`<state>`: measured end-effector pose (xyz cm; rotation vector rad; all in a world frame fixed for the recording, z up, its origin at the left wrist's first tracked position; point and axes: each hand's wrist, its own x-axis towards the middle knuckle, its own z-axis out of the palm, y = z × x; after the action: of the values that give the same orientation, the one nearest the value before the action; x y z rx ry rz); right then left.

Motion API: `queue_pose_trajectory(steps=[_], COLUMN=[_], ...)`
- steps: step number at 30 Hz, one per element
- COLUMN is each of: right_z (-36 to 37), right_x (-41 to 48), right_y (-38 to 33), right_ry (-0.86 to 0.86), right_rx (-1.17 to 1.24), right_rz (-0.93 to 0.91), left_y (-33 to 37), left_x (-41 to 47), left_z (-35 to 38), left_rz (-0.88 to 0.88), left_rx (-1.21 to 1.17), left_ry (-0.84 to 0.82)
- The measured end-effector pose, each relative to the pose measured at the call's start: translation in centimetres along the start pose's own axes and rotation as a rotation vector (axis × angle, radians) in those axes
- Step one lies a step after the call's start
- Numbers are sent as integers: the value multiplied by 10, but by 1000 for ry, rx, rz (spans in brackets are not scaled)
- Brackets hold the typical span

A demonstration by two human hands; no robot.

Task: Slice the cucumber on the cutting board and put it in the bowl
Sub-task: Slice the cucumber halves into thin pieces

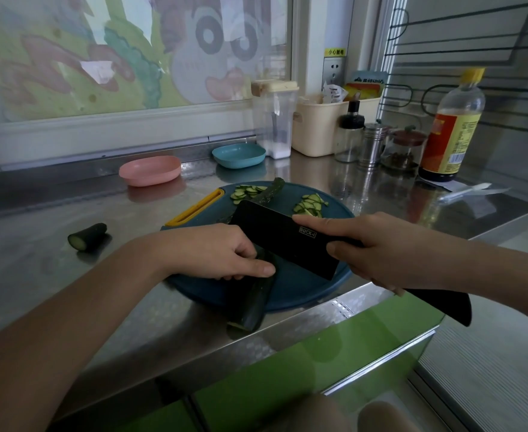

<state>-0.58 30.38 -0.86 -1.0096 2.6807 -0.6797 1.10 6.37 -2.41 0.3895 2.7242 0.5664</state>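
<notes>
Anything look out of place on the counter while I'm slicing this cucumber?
Yes. A cut cucumber chunk lies on the steel counter, left of the cutting board. The cucumber the left hand holds sticks out past the board's near edge, toward the counter lip.

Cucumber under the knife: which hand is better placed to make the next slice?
Probably the right hand: it grips the knife, with the blade angled across the cucumber. The left hand holds that cucumber down on the cutting board.

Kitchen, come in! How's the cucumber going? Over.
Left hand holds cucumber on cutting board. Right hand grips knife. Slices piled on board, none seen in pink bowl. Second cucumber piece beyond blade.
</notes>
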Motion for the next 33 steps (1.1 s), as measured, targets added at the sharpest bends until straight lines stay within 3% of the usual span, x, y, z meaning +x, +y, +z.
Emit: queue_pose_trajectory(steps=[12, 28, 33], right_z=[-2, 19, 7], right_x=[4, 8, -4], right_y=[-1, 0, 8], right_ry=[-56, 3, 15], right_rx=[-26, -187, -77], right_rz=[18, -43, 39], left_y=[0, 2, 2], left_x=[2, 0, -5], left_z=[1, 0, -3], left_rz=[0, -27, -23], left_rx=[0, 11, 99], left_ry=[21, -10, -45])
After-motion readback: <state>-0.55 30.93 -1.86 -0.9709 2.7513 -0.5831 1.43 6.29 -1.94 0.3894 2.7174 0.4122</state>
